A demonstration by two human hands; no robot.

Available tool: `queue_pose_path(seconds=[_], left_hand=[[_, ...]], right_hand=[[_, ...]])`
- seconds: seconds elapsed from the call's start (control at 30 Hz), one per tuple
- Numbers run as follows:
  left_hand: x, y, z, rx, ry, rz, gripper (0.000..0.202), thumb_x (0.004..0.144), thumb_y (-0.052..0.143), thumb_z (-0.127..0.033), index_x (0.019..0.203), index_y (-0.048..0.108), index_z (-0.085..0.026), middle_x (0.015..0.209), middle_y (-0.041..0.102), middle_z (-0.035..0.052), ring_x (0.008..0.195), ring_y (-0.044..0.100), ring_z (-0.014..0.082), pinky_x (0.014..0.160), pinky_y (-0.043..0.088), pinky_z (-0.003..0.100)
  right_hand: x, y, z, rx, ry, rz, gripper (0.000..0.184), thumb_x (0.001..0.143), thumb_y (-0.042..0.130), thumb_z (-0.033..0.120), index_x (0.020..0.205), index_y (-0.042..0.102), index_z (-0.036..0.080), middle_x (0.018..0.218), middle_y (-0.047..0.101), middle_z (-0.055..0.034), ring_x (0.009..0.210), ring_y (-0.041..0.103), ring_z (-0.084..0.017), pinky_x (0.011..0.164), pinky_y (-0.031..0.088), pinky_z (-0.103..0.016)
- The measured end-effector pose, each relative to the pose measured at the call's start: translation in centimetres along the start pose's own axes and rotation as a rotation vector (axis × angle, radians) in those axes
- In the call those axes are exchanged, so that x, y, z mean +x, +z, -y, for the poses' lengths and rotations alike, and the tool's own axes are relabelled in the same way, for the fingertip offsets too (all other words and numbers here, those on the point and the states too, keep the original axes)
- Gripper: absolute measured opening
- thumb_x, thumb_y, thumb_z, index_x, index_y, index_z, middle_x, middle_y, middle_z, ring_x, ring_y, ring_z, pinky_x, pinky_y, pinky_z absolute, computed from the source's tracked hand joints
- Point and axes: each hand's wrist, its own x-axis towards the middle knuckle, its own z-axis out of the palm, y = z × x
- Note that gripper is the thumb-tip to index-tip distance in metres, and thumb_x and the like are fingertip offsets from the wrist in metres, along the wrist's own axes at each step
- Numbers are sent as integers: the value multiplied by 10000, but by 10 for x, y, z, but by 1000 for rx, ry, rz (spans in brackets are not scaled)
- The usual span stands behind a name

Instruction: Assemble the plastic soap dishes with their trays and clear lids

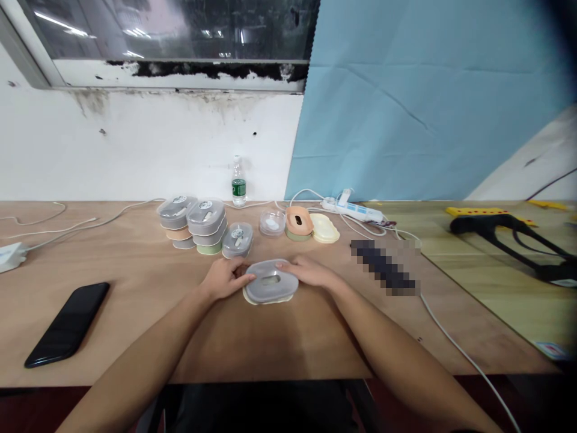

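an oval box (pixel 270 293) with a translucent grey lid and a cream rim showing below lies at the middle of the brown table (pixel 135 264); the left hand (pixel 228 278) clasps its left end, thumb on the lid, fingers curled; the right hand (pixel 307 272) holds its far right side, thumb also on the lid; just beyond the left hand is a small grey box (pixel 238 240), with two stacks of similar boxes, the left stack (pixel 177 219) and the right stack (pixel 207 225), beside it; farther right come a clear tub (pixel 272 224), an orange-topped box (pixel 299 222) and a pale yellow lid (pixel 325 228); a water bottle (pixel 238 187) stands near the wall; a black phone (pixel 67 325) lies well left
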Motion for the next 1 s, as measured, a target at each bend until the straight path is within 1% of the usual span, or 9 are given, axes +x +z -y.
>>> queue_pose_path(seconds=[0.07,0.2,0.5,0.6,0.67,0.73,0.83,0.9,1.0], left_hand=[[2,2,-2,60,-53,48,475,863,437,-592,1017,668,-206,754,667,22,691,602,169,626,416,254],[6,6,-3,93,-83,98,447,924,352,-526,1163,635,-275,926,705,28,826,633,196,686,433,270],[6,10,-2,130,-155,70,441,941,314,-518,1164,645,-331,982,720,24,886,653,223,701,455,284],[7,10,-1,105,-155,58,430,937,343,-501,1180,643,-312,1000,719,30,907,654,223,734,468,281],[7,10,-1,92,-145,63,430,939,342,-494,1156,659,-303,996,721,29,908,655,221,744,472,278],[8,10,-1,89,-139,64,432,942,332,-496,1156,657,-310,1021,719,24,927,654,223,750,474,280],[8,10,-1,102,-139,69,437,948,304,-510,1160,644,-335,1067,709,11,965,650,229,758,474,295],[8,10,-1,118,-152,62,438,947,299,-522,1174,628,-342,1106,698,9,995,645,238,777,475,312],[7,11,-1,133,-166,55,452,951,283,-526,1185,613,-326,1127,689,20,1010,641,246,790,474,326]], right_hand=[[0,3,1,-112,32,-48,658,726,479,757,415,490,177,383,421,11,380,359,-90,412,188,-245],[2,6,3,-267,61,-130,651,702,487,780,433,516,187,417,477,-8,396,381,-101,437,184,-265],[20,14,-19,-226,-30,-153,619,707,512,743,452,424,186,424,314,55,430,278,-76,462,143,-250],[24,18,-24,-202,-75,-294,565,755,510,686,497,474,184,465,379,44,468,341,-90,466,182,-242],[30,19,-25,-172,-109,-437,471,804,499,621,639,583,188,531,475,28,521,424,-113,494,249,-239],[40,19,-24,-135,-135,-551,388,841,491,551,911,641,199,590,532,21,564,481,-139,540,315,-247],[61,18,-22,-112,-189,-637,469,869,476,462,1256,519,200,647,573,6,601,523,-173,596,376,-277],[75,17,-20,-118,-221,-640,505,879,464,416,1336,458,201,696,608,-16,638,547,-190,625,398,-293],[90,17,-20,-145,-240,-599,432,876,471,376,1266,533,203,722,635,-33,658,561,-192,645,405,-300]])
